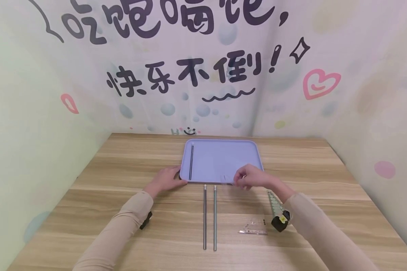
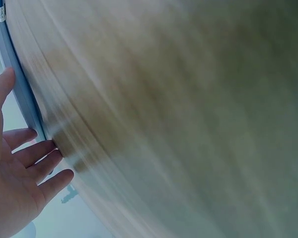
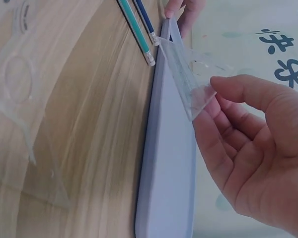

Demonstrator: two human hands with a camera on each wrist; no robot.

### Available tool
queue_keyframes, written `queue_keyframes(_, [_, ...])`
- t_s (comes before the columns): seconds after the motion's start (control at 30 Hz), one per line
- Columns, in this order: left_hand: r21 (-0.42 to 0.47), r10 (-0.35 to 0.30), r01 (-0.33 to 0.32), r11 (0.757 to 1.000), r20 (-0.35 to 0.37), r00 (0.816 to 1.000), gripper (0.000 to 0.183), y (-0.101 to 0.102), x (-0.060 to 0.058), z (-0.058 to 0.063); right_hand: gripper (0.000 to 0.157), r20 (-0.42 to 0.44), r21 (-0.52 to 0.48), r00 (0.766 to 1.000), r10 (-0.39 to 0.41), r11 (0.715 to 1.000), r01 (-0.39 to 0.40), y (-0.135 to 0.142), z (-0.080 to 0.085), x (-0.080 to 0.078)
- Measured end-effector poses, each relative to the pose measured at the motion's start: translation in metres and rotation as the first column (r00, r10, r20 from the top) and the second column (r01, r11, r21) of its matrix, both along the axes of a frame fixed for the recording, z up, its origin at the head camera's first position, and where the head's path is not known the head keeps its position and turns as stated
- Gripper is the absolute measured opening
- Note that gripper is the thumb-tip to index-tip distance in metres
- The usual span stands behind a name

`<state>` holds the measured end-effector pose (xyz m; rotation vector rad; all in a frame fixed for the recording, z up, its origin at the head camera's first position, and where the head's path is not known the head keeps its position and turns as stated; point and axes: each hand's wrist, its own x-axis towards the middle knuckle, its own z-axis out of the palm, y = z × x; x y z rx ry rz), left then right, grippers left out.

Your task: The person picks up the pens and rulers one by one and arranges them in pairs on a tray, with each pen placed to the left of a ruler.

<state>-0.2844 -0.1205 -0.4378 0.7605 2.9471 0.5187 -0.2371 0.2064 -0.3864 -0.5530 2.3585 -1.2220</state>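
My left hand (image 1: pixel 167 178) rests at the front left corner of a pale purple tray (image 1: pixel 224 150), fingers loosely extended along its rim. In the left wrist view the thumb and fingers (image 2: pixel 42 148) are spread, touching the tray's edge. My right hand (image 1: pixel 252 176) is over the tray's front right part. Between its thumb and fingers it pinches a thin clear plastic measuring tool (image 3: pixel 181 74) with angular corners, seen tilted in the right wrist view; its full outline is hard to see. A dark pencil (image 1: pixel 191 162) lies along the tray's left side.
In front of the tray, a dark blue pencil (image 1: pixel 205 218) and a teal pencil (image 1: pixel 215 218) lie side by side on the wooden table (image 1: pixel 176 233). To their right is a clear set square (image 1: pixel 253 231). A clear greenish ruler (image 1: pixel 274 203) lies beside the right forearm. A printed cloth hangs behind.
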Motion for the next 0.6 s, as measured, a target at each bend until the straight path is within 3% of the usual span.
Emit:
queue_keyframes(0.37, [-0.009,0.003,-0.003,1.000,0.007,1.000,0.069,0.000,0.000,0.002,0.015,0.111,-0.108,0.985,-0.130,0.984,0.142,-0.015,-0.009,-0.008])
queue_keyframes(0.6, [-0.025,0.008,-0.008,1.000,0.020,1.000,0.069,0.000,0.001,0.004,0.016,0.127,-0.135,0.964,-0.235,0.958,0.252,-0.028,-0.011,-0.017])
